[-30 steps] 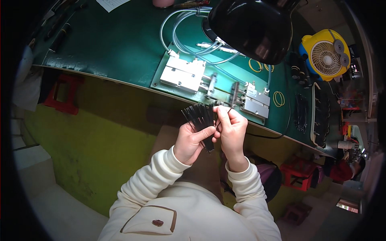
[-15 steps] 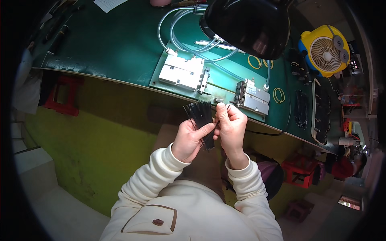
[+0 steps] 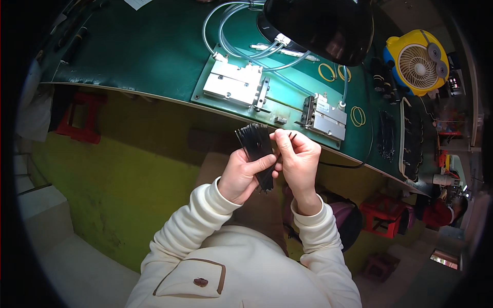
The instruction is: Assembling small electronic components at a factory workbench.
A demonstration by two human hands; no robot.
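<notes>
My left hand (image 3: 241, 174) is closed round a bundle of thin black strips (image 3: 255, 146), its thumb pressed across them; what the strips are I cannot tell. Close beside it, my right hand (image 3: 296, 160) pinches one thin black strip between thumb and forefinger, and its dark tip (image 3: 293, 135) shows past the fingers. Both hands are held in front of the bench edge. Just beyond them a metal fixture on a base plate (image 3: 284, 106) carries a silver pneumatic cylinder block (image 3: 232, 81) on the left and another silver block (image 3: 327, 121) on the right.
Clear air hoses (image 3: 222, 38) loop behind the left block. A black lamp shade (image 3: 321, 28) hangs over the green bench (image 3: 138, 56). Yellow rings (image 3: 358, 116), more black strips (image 3: 386, 136), a long tray (image 3: 405, 138) and a yellow fan (image 3: 417, 64) are at the right.
The hands stay close together, with the right hand shifted slightly right. The strip in its fingers now slants more, its tip farther to the right. The view has moved slightly.
</notes>
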